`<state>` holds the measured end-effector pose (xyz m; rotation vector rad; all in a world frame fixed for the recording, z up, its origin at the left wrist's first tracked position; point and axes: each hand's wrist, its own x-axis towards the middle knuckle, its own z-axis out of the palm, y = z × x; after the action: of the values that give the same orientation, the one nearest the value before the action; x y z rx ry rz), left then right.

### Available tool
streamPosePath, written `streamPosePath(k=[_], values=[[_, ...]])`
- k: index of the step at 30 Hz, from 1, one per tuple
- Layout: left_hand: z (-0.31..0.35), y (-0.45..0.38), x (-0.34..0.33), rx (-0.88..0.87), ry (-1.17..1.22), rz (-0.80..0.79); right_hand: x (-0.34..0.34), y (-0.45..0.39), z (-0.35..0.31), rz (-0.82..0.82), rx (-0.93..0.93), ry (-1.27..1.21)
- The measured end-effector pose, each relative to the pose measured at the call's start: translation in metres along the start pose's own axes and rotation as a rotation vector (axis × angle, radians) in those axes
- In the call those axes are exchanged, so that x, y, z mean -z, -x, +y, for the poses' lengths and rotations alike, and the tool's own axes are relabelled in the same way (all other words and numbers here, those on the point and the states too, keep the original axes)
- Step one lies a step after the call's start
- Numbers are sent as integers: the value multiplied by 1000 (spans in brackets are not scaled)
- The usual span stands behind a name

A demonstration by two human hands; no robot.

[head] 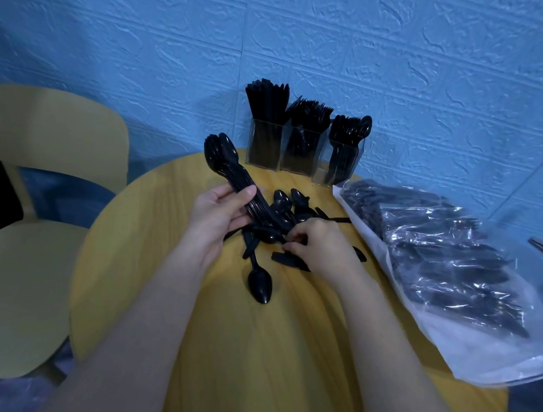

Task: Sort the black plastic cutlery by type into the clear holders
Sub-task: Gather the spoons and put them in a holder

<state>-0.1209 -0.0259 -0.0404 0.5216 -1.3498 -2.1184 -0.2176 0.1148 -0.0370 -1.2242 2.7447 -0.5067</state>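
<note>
The left hand [219,211] holds a bundle of black spoons [232,176]; its fingers are curled around the handles, and the bowls point up and to the far left, above the edge of the round yellow desk [155,294]. The right hand [318,246] lies over the loose pile of black cutlery [282,217] in the middle of the desk. Its fingers are bent, and the fingertips seem to pinch one piece of the pile, but I cannot tell which piece, because the hand covers it. One single spoon [259,285] lies on the near side of the pile, its bowl toward the person.

At the far edge of the desk, against the blue wall [419,69], three clear holders stand in a row, touching each other. The left holder [264,146] has knives, the middle holder [301,152] has forks, and the right holder [339,163] has spoons. All three are quite full.

On the right part of the desk lies a clear plastic bag [444,273] with more black cutlery inside; it hangs partly over the edge of the desk. To the left of the desk stands a yellow chair [17,241].
</note>
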Motion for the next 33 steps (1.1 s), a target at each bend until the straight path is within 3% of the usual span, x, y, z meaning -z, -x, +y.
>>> streamPosePath(k=[4, 7, 10, 12, 15, 21, 27, 33], values=[[-1, -1, 2, -8, -28, -8, 0, -1, 3, 134, -24, -51], [-3, 2, -1, -23, -187, -82, 12, 0, 2, 325, -97, -486], [-10, 5, -8, -21, -381, -203, 22, 1, -1, 253, -80, -992], [-13, 8, -13, -10, -412, -274, 21, 0, -1, 173, -41, -1126], [-12, 10, -17, 11, -350, -318, 16, -3, 1, 121, -14, -1179], [-14, 13, -18, 28, -316, -323, 9, -2, 0, 190, 14, -1057], [-15, 14, -29, 60, -252, -319, 18, 0, -2, 163, -49, -1073], [5, -7, -54, 62, -388, -399, 55, -12, 9, 114, -88, -937]])
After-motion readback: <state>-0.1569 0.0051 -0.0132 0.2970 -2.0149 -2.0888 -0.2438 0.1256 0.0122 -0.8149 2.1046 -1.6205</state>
